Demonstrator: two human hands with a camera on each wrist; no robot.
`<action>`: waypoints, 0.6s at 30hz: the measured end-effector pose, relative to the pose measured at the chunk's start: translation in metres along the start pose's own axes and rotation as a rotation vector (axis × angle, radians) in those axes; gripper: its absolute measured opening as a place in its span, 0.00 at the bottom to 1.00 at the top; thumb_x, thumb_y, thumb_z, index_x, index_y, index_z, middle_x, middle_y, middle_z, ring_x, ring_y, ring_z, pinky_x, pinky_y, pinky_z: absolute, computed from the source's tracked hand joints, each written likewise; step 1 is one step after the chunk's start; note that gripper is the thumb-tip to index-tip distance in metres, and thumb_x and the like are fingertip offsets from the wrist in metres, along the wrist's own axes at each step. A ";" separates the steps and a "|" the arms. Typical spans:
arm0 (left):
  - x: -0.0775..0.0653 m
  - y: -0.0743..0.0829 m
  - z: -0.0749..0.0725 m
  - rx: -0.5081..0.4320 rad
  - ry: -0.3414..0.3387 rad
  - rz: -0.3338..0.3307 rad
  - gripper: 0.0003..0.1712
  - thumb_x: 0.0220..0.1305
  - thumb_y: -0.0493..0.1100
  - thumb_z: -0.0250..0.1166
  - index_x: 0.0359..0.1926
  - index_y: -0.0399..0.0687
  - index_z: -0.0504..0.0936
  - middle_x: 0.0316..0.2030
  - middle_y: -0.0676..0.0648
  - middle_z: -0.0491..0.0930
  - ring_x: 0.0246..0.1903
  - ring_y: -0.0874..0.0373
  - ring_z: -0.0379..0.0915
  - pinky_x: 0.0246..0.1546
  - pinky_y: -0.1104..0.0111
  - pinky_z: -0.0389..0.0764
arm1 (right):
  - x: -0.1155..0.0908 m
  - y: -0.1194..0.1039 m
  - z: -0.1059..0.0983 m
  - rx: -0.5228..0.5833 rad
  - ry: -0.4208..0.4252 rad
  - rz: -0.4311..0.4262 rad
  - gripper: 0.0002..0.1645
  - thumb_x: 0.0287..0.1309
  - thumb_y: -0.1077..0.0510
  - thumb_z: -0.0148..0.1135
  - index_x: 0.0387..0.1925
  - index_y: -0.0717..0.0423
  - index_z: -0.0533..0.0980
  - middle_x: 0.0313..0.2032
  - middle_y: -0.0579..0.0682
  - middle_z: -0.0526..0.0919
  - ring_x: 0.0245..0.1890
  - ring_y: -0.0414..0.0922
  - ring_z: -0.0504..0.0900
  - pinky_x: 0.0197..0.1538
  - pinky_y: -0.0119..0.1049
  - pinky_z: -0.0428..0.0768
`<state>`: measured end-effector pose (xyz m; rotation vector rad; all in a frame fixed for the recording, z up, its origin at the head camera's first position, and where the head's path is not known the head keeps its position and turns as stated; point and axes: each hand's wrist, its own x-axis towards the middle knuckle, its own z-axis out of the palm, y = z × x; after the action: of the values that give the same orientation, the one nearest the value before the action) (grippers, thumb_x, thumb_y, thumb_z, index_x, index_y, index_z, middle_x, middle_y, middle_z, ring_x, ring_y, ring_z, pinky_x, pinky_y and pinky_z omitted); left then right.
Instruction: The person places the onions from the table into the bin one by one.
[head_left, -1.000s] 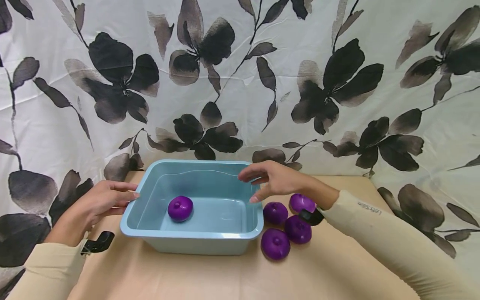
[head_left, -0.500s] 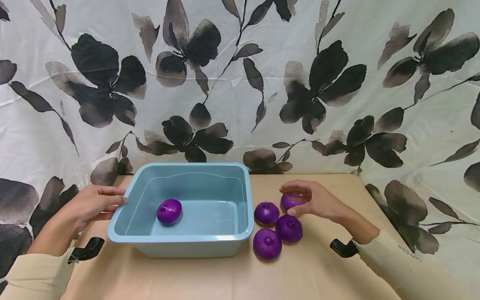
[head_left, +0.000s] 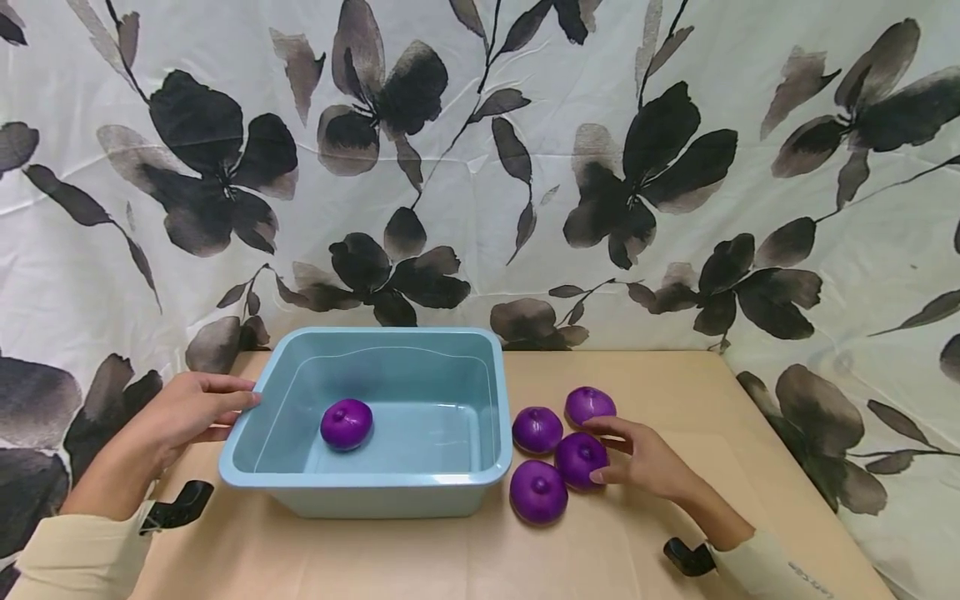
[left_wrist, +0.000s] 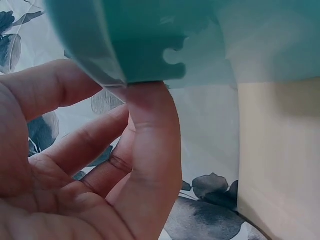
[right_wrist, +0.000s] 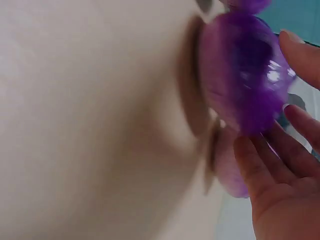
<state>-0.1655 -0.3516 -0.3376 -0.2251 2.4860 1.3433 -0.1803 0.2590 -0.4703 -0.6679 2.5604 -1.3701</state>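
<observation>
Head view shows the left hand (head_left: 191, 412) pinching the rim of a pale-blue rectangular plastic tub (head_left: 375, 500) to its right, and the right hand (head_left: 645, 458), half-spread, curving about a glossy purple onion-shaped piece (head_left: 581, 460), its grip unclear, with three similar pieces (head_left: 538, 493) nearby on its left.
</observation>
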 end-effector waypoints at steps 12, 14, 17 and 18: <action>-0.001 -0.003 0.002 -0.021 0.022 0.019 0.32 0.71 0.43 0.66 0.65 0.22 0.73 0.33 0.57 0.83 0.33 0.67 0.81 0.37 0.69 0.88 | -0.004 0.008 0.024 -0.056 0.046 0.044 0.51 0.39 0.56 0.88 0.67 0.57 0.74 0.65 0.67 0.76 0.61 0.66 0.82 0.62 0.54 0.83; -0.001 -0.003 0.003 -0.026 0.020 0.023 0.32 0.71 0.43 0.66 0.65 0.22 0.73 0.33 0.57 0.83 0.33 0.67 0.81 0.37 0.68 0.88 | -0.004 0.008 0.024 -0.063 0.050 0.050 0.51 0.38 0.57 0.88 0.67 0.58 0.74 0.64 0.68 0.77 0.60 0.66 0.82 0.61 0.55 0.83; 0.000 -0.003 0.004 -0.027 0.023 0.028 0.32 0.71 0.43 0.66 0.65 0.22 0.73 0.34 0.57 0.84 0.34 0.68 0.81 0.38 0.68 0.88 | -0.003 0.008 0.024 -0.074 0.064 0.070 0.50 0.37 0.57 0.89 0.66 0.56 0.76 0.64 0.66 0.78 0.60 0.65 0.83 0.61 0.53 0.84; 0.000 -0.003 0.003 -0.025 0.024 0.028 0.32 0.71 0.43 0.66 0.65 0.22 0.73 0.34 0.57 0.84 0.34 0.68 0.82 0.38 0.68 0.88 | -0.003 0.008 0.023 -0.077 0.064 0.076 0.50 0.37 0.56 0.89 0.66 0.55 0.76 0.64 0.66 0.78 0.60 0.65 0.83 0.60 0.52 0.84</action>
<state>-0.1642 -0.3504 -0.3418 -0.2146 2.5025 1.3913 -0.1718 0.2473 -0.4900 -0.5412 2.6706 -1.2957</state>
